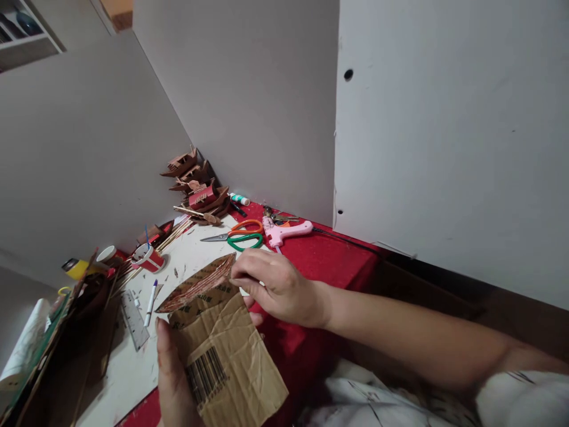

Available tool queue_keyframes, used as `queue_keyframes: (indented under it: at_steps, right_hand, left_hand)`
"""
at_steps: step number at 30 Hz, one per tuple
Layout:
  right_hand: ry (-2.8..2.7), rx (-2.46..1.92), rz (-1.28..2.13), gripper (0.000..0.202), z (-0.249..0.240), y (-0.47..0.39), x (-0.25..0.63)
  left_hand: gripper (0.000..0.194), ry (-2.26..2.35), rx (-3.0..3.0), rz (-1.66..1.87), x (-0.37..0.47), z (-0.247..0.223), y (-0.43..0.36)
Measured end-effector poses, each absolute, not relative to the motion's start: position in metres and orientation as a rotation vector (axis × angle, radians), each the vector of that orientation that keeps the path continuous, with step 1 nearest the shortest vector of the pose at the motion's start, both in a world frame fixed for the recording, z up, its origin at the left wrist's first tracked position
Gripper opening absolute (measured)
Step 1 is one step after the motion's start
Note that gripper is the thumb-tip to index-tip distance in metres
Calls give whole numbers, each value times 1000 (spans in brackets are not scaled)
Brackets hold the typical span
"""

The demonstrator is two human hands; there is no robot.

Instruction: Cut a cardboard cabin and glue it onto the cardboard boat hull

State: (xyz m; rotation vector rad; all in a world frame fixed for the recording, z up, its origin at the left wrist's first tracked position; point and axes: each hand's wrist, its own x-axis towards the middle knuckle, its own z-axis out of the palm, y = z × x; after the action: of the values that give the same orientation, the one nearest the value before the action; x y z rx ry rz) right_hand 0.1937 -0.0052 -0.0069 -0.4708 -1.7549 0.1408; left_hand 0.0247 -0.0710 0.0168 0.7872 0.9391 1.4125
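Observation:
A brown cardboard piece (235,356) with a printed barcode lies across my left hand (171,370). The left thumb rests along its left edge, and fingertips show past its far right side. At the top of the cardboard is a leaf-shaped boat piece (200,284) with reddish-brown ridged strips, pointed at both ends. My right hand (271,284) pinches at the right tip of the boat piece, thumb and index finger together. Whether it grips the tip or something small is hidden by the fingers.
Scissors (244,234) and a pink glue gun (284,231) lie beyond my hands. Small model boats (200,187) are stacked near the partition. A ruler (134,320), a marker (151,302) and a red-white cup (149,258) are at left.

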Motion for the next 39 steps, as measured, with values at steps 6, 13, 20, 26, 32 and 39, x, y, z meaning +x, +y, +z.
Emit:
queue_keyframes:
  at_steps: [6,13,20,26,32,39]
  right_hand:
    - [-1881,-482,-38,14,-11,7,197]
    - [-1935,-395,-215,13,-22,3,195]
    - [-1725,-350,63,6,-24,-3,197]
    - [-1627,-356,91,9,-17,-5,196]
    - [-1667,-381,50,6,-11,-7,196]
    - [-1847,-581,-86,17,-15,-3,200]
  left_hand:
    - [56,799,704,1405,27,12,-69]
    - [55,870,734,1419,28,6,-65]
    - [55,931,738,1514,21,9,-65]
    - [62,1073,800,1427,20,16,-71]
    - [65,1083,806,1450,22,14,-74]
    - [53,1144,940,1223,19,8,-70]
